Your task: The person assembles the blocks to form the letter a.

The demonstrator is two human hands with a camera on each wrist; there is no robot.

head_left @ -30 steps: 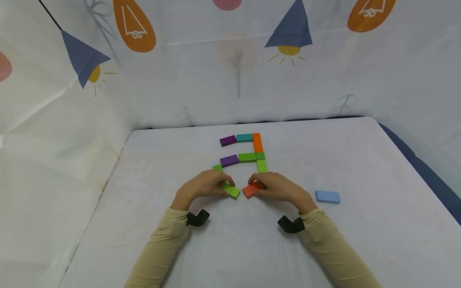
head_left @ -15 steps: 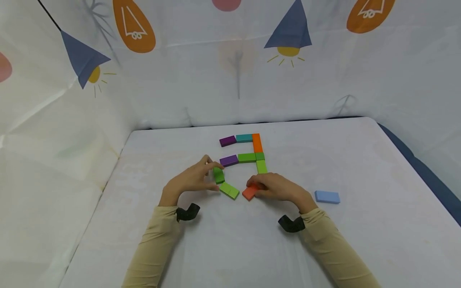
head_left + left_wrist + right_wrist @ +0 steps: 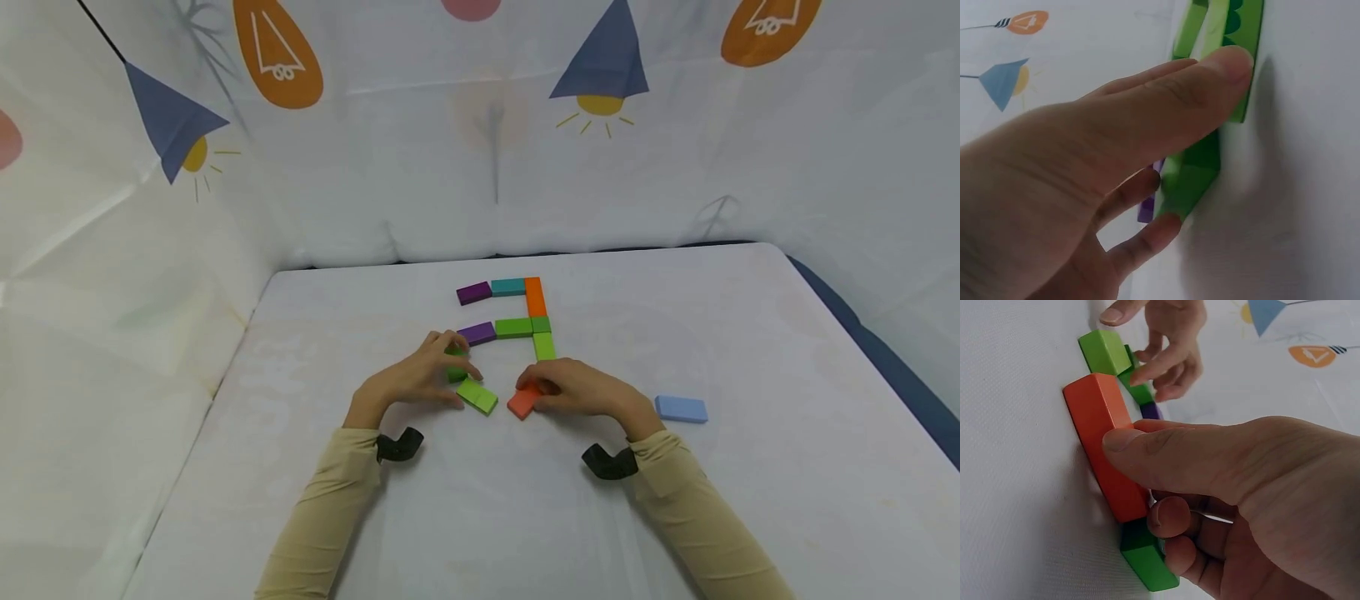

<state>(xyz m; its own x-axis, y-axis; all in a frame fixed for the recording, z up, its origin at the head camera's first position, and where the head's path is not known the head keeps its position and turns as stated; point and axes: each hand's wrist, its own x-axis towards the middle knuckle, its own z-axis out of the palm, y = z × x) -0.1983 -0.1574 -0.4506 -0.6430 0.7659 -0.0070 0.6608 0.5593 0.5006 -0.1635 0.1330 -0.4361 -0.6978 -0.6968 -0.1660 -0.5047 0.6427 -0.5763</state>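
My right hand (image 3: 581, 387) pinches an orange-red wooden block (image 3: 522, 402) between thumb and fingers, and the block lies on the table. In the right wrist view, the far end of that orange-red block (image 3: 1100, 437) faces a light green block (image 3: 1105, 353). Its near end appears to meet a darker green block (image 3: 1147, 556). My left hand (image 3: 420, 375) is spread around the light green block (image 3: 477, 397), thumb on the near side, index finger on the far side. Other left fingers reach to a green block (image 3: 1188, 187), partly hidden behind them.
A purple block (image 3: 477, 333), a green block (image 3: 513, 328) and a light green block (image 3: 544, 347) continue the line of blocks. Beyond lie an orange block (image 3: 535, 297), a teal block (image 3: 508, 287) and a dark purple block (image 3: 474, 292). A blue block (image 3: 681, 409) lies apart at right.
My left hand has let go of the light green block, drawn back left, then come partway back over the green blocks. My right hand keeps hold of the orange-red block, which has shifted slightly.
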